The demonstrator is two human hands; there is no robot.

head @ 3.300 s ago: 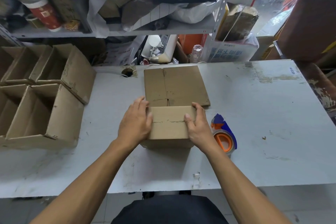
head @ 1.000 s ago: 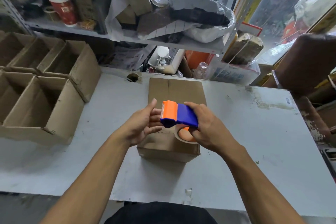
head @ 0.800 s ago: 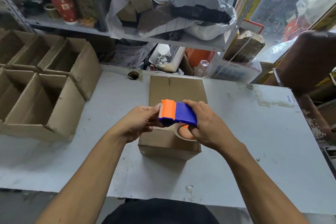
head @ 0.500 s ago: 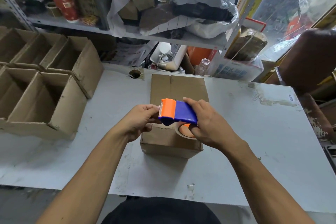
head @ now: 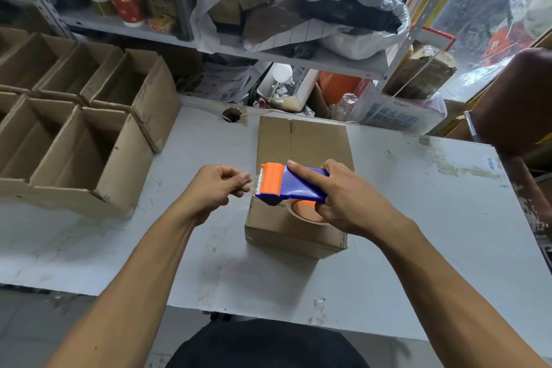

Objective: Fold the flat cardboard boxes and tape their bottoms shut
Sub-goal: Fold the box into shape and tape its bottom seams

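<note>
Box (head: 295, 218): one, folded, stands flaps-up at mid desk (head: 418, 218), presumably so the seam faces the tape.
Tape dispenser (head: 291, 185): one, blue and orange, held just above the box, cutter toward the left.
Right hand (head: 343, 197): fingers clenched round the dispenser.
Left hand (head: 215, 188): fingertips pinched just beside the cutter, likely on the tape end; the tape itself is too faint to confirm.
Flat cardboard (head: 304, 143): one sheet visible behind the box.
Finished boxes (head: 83, 140): at least five, open, grouped at the left.

We see the folded box (head: 294, 231) at the table (head: 418, 233) centre, flat cardboard (head: 303, 142) behind it. Open boxes (head: 77, 140) stand left.
</note>
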